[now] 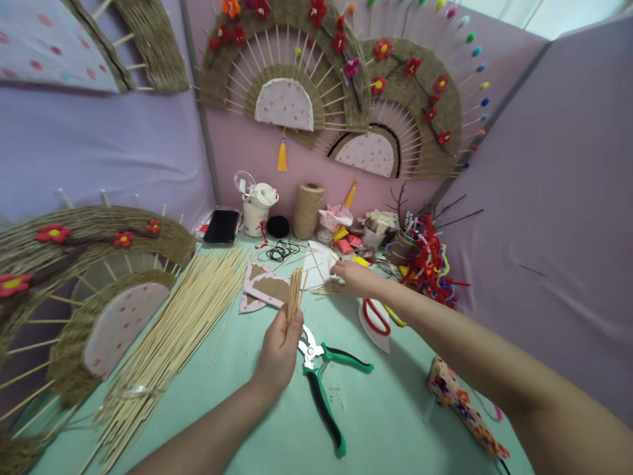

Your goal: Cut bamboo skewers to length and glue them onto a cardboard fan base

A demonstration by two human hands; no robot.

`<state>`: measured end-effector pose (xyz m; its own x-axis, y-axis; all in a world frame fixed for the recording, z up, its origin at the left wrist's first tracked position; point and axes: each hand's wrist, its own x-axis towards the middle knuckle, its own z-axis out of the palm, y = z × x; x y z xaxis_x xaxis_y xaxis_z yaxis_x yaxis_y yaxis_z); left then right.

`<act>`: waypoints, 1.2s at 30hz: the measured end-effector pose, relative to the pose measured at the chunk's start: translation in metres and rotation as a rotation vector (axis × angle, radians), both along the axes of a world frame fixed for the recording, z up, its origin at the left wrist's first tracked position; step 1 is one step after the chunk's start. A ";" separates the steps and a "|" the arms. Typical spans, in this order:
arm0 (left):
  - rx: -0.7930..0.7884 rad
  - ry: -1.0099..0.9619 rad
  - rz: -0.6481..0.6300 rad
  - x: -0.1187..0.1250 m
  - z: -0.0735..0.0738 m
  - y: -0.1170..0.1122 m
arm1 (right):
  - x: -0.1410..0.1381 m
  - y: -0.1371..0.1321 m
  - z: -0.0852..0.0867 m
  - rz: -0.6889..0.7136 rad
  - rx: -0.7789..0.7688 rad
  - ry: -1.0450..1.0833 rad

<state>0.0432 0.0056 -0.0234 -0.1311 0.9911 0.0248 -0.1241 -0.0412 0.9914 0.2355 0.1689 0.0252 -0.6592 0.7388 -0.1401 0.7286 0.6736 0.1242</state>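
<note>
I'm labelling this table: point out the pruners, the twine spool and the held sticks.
Pruners [311, 352], head view: the pivot.
Twine spool [308, 212], head view: wound side.
Held sticks [295, 291], head view: upper shafts.

Centre: sticks are tan | lower centre: pruner handles are green-and-black | upper centre: fan panel is white, red-spotted

Rear wall: 2 overlapping twine fans w/ red flowers; yel. tassel hangs below LH unit. Table rear, L to R: blk flat device, wht lidded jug, blk yarn ball, twine spool. RH side: multicol. pipe cleaners bunched at rear; floral-patterned tool nearer front.
</note>
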 end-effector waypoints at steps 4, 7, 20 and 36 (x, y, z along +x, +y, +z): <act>-0.053 -0.014 -0.026 0.001 -0.002 -0.001 | -0.001 0.038 0.009 -0.154 0.030 0.039; -0.087 -0.013 -0.031 0.002 -0.003 -0.002 | -0.005 0.060 0.004 -0.269 0.016 0.030; -0.171 -0.017 -0.052 -0.001 0.001 -0.004 | 0.009 0.092 -0.023 -0.583 -0.009 -0.028; -0.258 0.003 -0.082 -0.002 -0.002 -0.004 | 0.020 0.093 -0.028 -0.673 0.065 -0.069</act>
<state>0.0413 0.0015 -0.0252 -0.0506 0.9719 -0.2300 -0.1134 0.2232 0.9682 0.2559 0.2615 -0.0025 -0.0440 0.9933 -0.1071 0.9755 0.0659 0.2100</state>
